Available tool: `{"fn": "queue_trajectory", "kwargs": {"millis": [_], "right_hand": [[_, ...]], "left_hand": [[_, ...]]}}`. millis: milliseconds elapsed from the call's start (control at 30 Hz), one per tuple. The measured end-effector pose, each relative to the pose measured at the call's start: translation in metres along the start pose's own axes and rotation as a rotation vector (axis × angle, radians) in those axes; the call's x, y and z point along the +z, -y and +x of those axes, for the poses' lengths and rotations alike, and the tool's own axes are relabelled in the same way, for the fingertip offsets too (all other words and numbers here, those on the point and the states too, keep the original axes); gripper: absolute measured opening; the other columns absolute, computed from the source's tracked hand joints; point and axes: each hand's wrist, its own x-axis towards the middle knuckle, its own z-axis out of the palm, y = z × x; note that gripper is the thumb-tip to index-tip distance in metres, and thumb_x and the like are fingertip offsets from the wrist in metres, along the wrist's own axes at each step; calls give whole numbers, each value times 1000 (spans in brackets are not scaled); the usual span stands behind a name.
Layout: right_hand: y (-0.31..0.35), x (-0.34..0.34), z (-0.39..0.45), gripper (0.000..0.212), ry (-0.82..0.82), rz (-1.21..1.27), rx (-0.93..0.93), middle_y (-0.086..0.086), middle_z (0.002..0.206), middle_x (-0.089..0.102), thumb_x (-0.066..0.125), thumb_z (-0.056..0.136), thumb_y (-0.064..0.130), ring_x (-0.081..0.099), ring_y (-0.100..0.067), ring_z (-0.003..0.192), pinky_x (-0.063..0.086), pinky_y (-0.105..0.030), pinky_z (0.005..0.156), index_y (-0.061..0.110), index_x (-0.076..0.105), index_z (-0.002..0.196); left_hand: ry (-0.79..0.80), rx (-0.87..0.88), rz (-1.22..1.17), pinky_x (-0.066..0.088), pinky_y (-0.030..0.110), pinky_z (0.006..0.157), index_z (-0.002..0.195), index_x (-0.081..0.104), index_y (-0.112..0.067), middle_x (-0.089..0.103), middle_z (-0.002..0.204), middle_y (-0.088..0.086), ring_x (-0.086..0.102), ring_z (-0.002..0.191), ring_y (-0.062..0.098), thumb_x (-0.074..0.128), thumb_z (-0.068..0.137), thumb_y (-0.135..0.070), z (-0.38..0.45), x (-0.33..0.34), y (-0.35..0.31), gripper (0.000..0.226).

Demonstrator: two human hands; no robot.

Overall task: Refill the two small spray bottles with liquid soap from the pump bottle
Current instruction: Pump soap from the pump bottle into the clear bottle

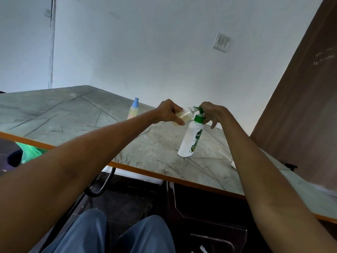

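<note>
Pale marble-patterned laminate with an orange edge band forms the tabletop (76,114), and toward its far edge stands a small clear spray bottle with a light blue cap (133,109), upright, holding yellowish liquid, well apart from both hands. To its right the left hand (168,112) grips a second small clear plastic bottle (183,115), uncapped; its fingers curl round the body, thumb below. This bottle is raised off the tabletop and tipped, its long axis running nearly level, base toward the left hand and open neck pointing right. The neck meets the green pump nozzle of a white plastic pump bottle with a green collar (191,138), which stands on the tabletop just beside and below the held bottle, leaning slightly as seen from the head camera. Over the pump head sits the right hand (212,114), fingers curled down onto it, the lower ones hanging loose beside the collar. Judging from this, the next press depends on the neck staying lined up under the spout, directly left of the right hand. A thin white tube, probably the removed sprayer (228,158), lies near the tabletop's right edge.
</note>
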Motion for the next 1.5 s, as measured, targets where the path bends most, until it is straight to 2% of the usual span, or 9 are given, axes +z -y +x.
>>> {"fn": "queue_trajectory", "kwargs": {"millis": [133, 300, 533, 700, 1000, 1200, 1300, 1433, 1500], "right_hand": [[-3, 2, 6, 35, -8, 16, 20, -22, 138, 44, 20, 93, 19, 46, -35, 123, 26, -59, 104, -1, 42, 112], [-9, 3, 6, 42, 21, 42, 22, -22, 141, 40, 20, 93, 19, 41, -35, 128, 23, -58, 106, 0, 42, 123], [-2, -2, 4, 39, 33, 49, 1, -20, 142, 41, 20, 94, 18, 42, -35, 127, 24, -59, 105, 1, 40, 123], [-8, 2, 10, 35, 54, 58, 29, -20, 142, 40, 20, 93, 20, 40, -35, 130, 24, -59, 105, 2, 42, 113], [-2, -3, 4, 32, 37, 19, 5, -21, 140, 42, 19, 93, 18, 44, -34, 126, 26, -58, 104, 2, 42, 109], [-7, 4, 9, 48, 35, 27, 33, -22, 142, 40, 20, 92, 21, 41, -36, 129, 26, -59, 104, -1, 41, 129], [-6, 2, 7, 44, 35, 9, 29, -22, 140, 42, 21, 91, 20, 44, -35, 125, 26, -58, 104, 0, 45, 122], [-1, -2, 3, 29, 26, -3, 19, -20, 134, 47, 21, 92, 18, 49, -33, 109, 27, -58, 102, 5, 47, 89], [-1, -2, 5, 37, 8, 6, 15, -18, 136, 46, 19, 93, 18, 49, -33, 117, 28, -59, 102, 3, 49, 108]], "left_hand": [[-3, 9, 23, 47, 27, 76, 110, 69, -6, 70, 104, 10, 56, 84, 17, 84, 62, -13, -1, 0, 2, 51], [18, 27, 62, 40, 22, 67, 105, 71, -4, 64, 86, 3, 49, 71, 13, 84, 62, -13, -3, -4, -2, 45], [-7, 32, 40, 43, 19, 68, 109, 69, -3, 69, 98, 6, 53, 78, 14, 84, 63, -12, -2, -3, -3, 49], [10, 30, 53, 43, 20, 68, 106, 70, -4, 68, 91, 6, 54, 74, 13, 84, 62, -13, -3, -2, -1, 47], [-15, 19, 29, 45, 20, 71, 111, 68, -3, 69, 108, 9, 55, 86, 16, 84, 63, -13, -2, -1, -3, 51], [3, 29, 41, 47, 26, 77, 111, 68, -3, 69, 109, 12, 56, 86, 17, 82, 64, -12, -4, -2, 0, 50], [1, 33, 51, 46, 25, 77, 112, 67, -3, 69, 110, 11, 56, 87, 17, 83, 64, -12, -4, -6, -1, 51], [7, 43, 58, 46, 26, 76, 110, 68, -2, 68, 101, 9, 55, 85, 18, 83, 63, -10, -4, -7, -7, 50], [3, 40, 50, 46, 24, 73, 110, 68, -2, 68, 100, 9, 55, 83, 17, 83, 63, -10, -3, -7, -6, 50]]}}
